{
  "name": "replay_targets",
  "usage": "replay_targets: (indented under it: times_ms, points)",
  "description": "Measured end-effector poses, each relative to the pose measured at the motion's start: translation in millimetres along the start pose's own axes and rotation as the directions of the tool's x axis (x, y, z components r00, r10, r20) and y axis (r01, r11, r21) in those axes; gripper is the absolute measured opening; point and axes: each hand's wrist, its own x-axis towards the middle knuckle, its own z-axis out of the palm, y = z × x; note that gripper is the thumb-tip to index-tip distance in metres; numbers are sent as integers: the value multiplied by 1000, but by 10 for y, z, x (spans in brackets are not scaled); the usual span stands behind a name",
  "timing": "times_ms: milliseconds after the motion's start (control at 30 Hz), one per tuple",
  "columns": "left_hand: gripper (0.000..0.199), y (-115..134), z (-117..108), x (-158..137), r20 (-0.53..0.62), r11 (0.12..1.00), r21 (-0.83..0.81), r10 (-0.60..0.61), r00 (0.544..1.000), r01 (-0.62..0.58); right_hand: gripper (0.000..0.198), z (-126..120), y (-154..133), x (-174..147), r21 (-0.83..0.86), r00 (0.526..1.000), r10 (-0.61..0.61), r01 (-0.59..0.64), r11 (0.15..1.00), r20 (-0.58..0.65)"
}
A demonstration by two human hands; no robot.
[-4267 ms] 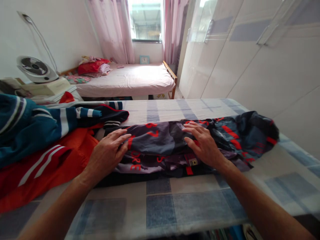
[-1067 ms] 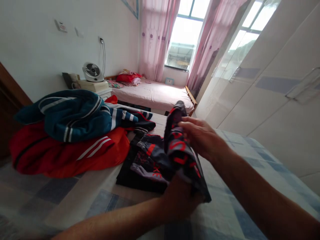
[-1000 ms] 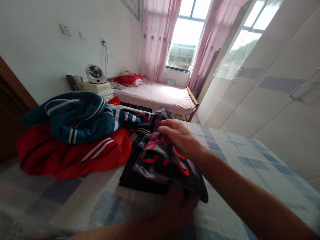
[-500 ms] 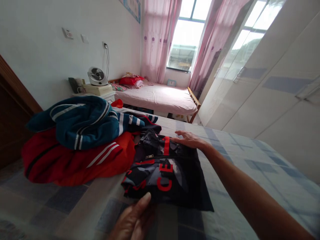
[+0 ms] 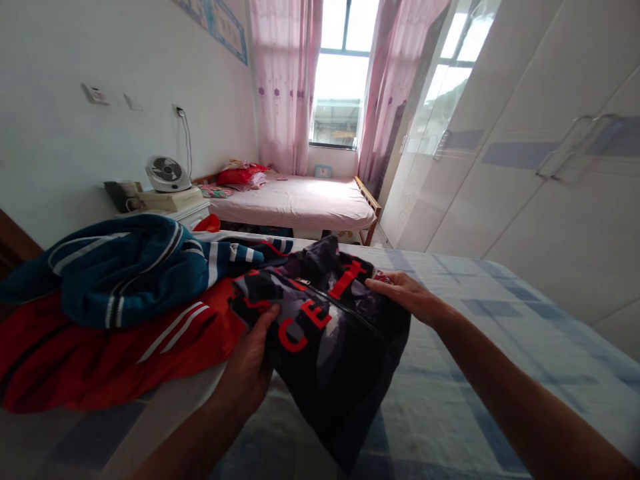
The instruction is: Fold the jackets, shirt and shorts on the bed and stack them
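Observation:
A folded black and grey jacket (image 5: 345, 340) with red letters and a zip across it is held between my two hands, tilted and raised off the bed. My left hand (image 5: 255, 347) grips its left edge, thumb on top and the fingers hidden underneath. At the far right edge, my right hand (image 5: 400, 293) pinches the cloth, its thumb over the top. Left of the jacket lies a heap of clothes: a teal jacket (image 5: 135, 273) with white stripes rests on a red garment (image 5: 195, 353) with white stripes.
The checked bedsheet (image 5: 480, 333) spreads under everything. Behind it stand a second bed with a pink sheet (image 5: 295, 200), a small white fan (image 5: 167, 173) on a cabinet, and pink curtains (image 5: 283, 87). White wardrobe doors (image 5: 530, 153) line the right side.
Both hands have taken hold of the jacket, which lay flat on the bed, lifting and turning it. The view has shifted to the right.

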Motion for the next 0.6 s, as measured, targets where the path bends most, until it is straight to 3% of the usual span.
replay_targets:
  times_ms: [100,200,300,367,433,533,567,600]
  points:
    - [32,49,242,310,146,948,245,173,974,-205,46,-67,101,-434,119,985,85,-67,991,-150]
    - [41,-106,383,663,239,794,525,207,949,-305,51,-115,416,-703,-138,925,171,-229,964,-339]
    - [57,-313,436,879,216,675,643,293,931,-362,58,-150,707,-827,-464,827,19,-335,820,-562]
    - [60,-382,463,886,270,589,671,373,888,-451,62,-138,738,-846,-586,788,-157,-292,756,-595]
    - [51,-394,496,813,468,391,679,422,777,-622,61,-90,637,-809,-678,791,-297,-192,710,-535]
    - [47,-417,507,725,794,-70,568,310,523,-820,57,18,463,-634,-783,817,-425,-52,619,-390]
    - [48,-448,485,734,846,-190,522,242,476,-831,57,53,455,-550,-803,835,-429,-26,595,-345]
    - [49,-492,446,765,864,-259,503,189,467,-825,56,83,483,-459,-812,862,-406,-11,584,-303]
